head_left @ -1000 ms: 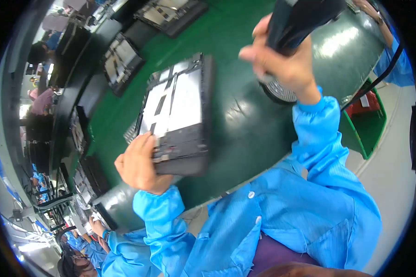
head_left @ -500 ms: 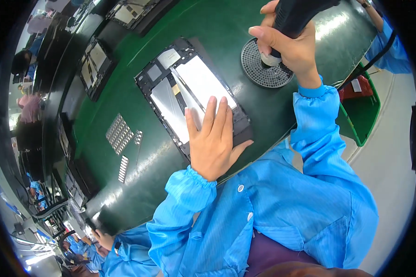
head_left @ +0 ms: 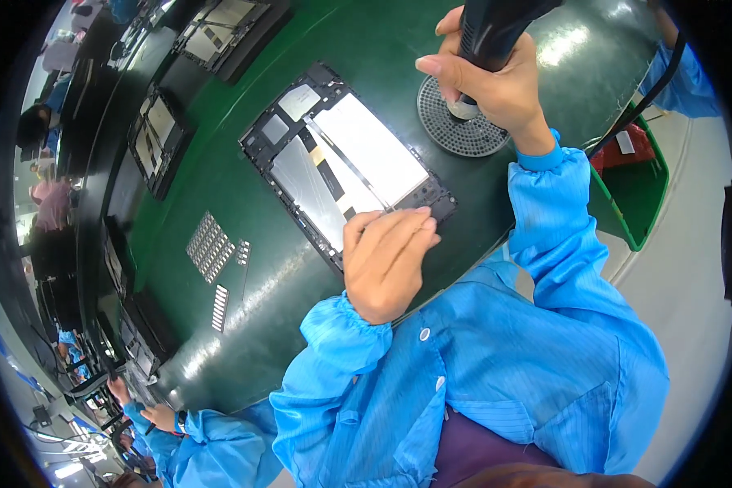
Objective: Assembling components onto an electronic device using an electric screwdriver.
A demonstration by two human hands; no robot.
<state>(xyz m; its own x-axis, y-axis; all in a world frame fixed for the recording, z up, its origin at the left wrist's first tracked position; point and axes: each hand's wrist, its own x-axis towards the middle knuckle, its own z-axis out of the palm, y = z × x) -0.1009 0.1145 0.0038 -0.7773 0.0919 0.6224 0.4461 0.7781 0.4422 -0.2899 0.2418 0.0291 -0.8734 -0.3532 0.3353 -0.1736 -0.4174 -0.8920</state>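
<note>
An opened tablet point(head_left: 366, 138) lies slanted on the green bench in front of me, with silver-white panels and a dark strip inside its black frame. Over its near end is my left hand point(head_left: 386, 264), back upward, with fingers bent and drawn together. What its fingertips hold, if anything, is hidden. Up at the right, my right hand point(head_left: 496, 85) is wrapped round a black hand-held tool point(head_left: 496, 28), whose top runs out of view. Just under that hand sits a round grey perforated dish point(head_left: 455, 134).
Left of the tablet are a sheet of small pieces point(head_left: 211, 248) and a short strip point(head_left: 220, 307). More opened devices point(head_left: 159, 142) line the far left side. A green bin point(head_left: 638, 195) with red contents stands at the right, beneath a black cable point(head_left: 655, 89). Co-workers' sleeves point(head_left: 228, 439) show.
My left hand has gone from flat on the tablet to bent fingers at its near end, uncovering more of the panels. My right hand and the tool have shifted slightly left.
</note>
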